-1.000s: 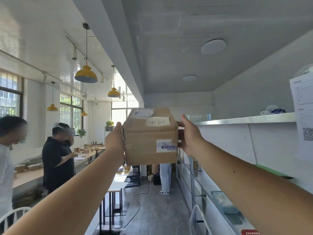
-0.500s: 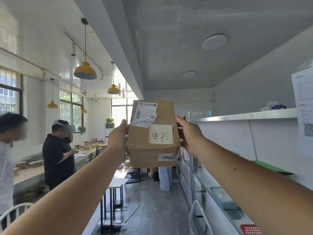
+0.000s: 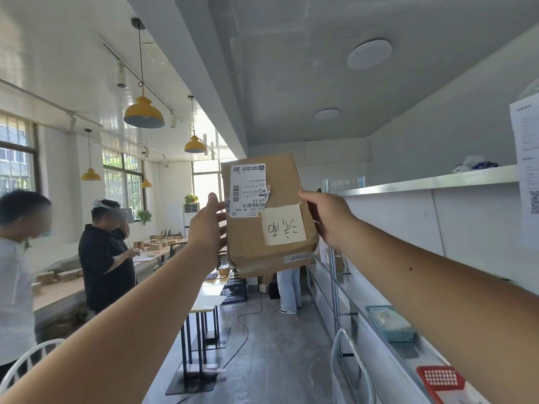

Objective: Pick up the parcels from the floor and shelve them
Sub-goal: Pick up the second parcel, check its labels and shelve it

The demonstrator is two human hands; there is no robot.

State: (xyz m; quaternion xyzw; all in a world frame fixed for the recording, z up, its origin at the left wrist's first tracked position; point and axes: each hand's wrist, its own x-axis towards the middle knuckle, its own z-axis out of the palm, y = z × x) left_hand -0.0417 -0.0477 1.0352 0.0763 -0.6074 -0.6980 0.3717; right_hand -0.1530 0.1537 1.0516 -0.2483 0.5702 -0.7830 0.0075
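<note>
Both edges of a cardboard parcel (image 3: 248, 240) are gripped, the left hand (image 3: 207, 225) clamped on one, the right hand (image 3: 329, 217) on the other; it is held aloft, left of the top shelf (image 3: 431, 181).

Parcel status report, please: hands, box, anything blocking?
Left hand and right hand grip parcel by its sides. Held high, unshelved. Nothing seen between it and upper shelf.

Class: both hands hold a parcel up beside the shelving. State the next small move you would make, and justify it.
Probably swing the parcel right, toward the top shelf. The left hand and right hand grip its sides in mid-air, left of the shelf, whose edge lies at about the parcel's height.
</note>
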